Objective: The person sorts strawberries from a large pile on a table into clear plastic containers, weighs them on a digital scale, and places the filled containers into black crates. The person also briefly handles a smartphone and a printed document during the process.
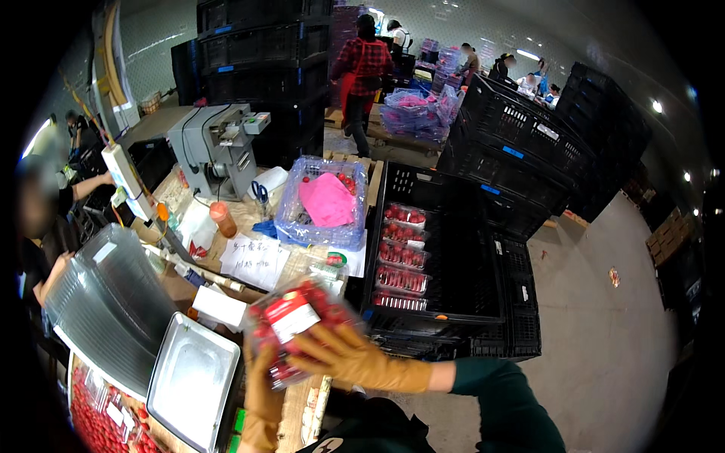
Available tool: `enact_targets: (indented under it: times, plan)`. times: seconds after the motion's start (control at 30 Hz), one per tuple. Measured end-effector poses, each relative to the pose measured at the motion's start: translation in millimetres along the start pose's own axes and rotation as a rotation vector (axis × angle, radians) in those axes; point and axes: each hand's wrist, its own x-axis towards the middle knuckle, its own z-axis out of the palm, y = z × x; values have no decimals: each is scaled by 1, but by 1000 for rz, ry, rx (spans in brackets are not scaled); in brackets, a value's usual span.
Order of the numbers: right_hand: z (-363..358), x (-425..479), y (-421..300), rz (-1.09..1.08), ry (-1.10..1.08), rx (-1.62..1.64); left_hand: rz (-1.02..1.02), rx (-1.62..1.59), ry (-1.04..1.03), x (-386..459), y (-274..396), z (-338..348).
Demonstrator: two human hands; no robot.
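Note:
A clear plastic clamshell (323, 297) packed with small red fruit is tilted up in front of me. My left hand (263, 393), in a tan-yellow glove, grips its near left side; the thumb side shows and the rest is partly hidden. My right hand (362, 357), gloved alike, lies across the lid with its fingers spread beside a red and white label (291, 316). Right of the clamshell stands an open black plastic crate (461, 255), holding a column of several filled clamshells (403, 255). Left of my left hand a shiny metal tray (192, 376) rests on a scale.
Nested clear plastic containers (116, 306) lean at left, above loose red fruit (93, 419). A grey machine (212, 150), blue scissors (260, 195) and a lined basket (283, 226) with pink cloth stand beyond. Stacked black crates (515, 136) rise at right. Co-workers (362, 68) are nearby.

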Motion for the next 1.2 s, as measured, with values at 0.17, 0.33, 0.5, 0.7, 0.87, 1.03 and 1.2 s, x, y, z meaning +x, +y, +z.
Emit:
enact_targets:
  times: [0.17,0.33,0.5,0.7,0.87,1.03,1.2]
  plan:
    - [-21,-59,129,259,-25,-100,-261,-284,-355,61,-55,93]
    - [11,-82,277,489,57,-179,636,1568,-697,104,-139,99]
    - [108,-98,409,602,-78,-169,412,1889,-839,117,-184,73]
    - [237,-121,471,805,-388,-15,407,1800,-792,116,-195,62]
    - [296,-168,479,919,-453,249,446,1799,-796,118,-192,68]
    - [305,-154,487,945,-455,196,521,1845,-821,124,-202,63]
    - [271,-41,387,654,241,381,304,1606,-930,128,-206,67]
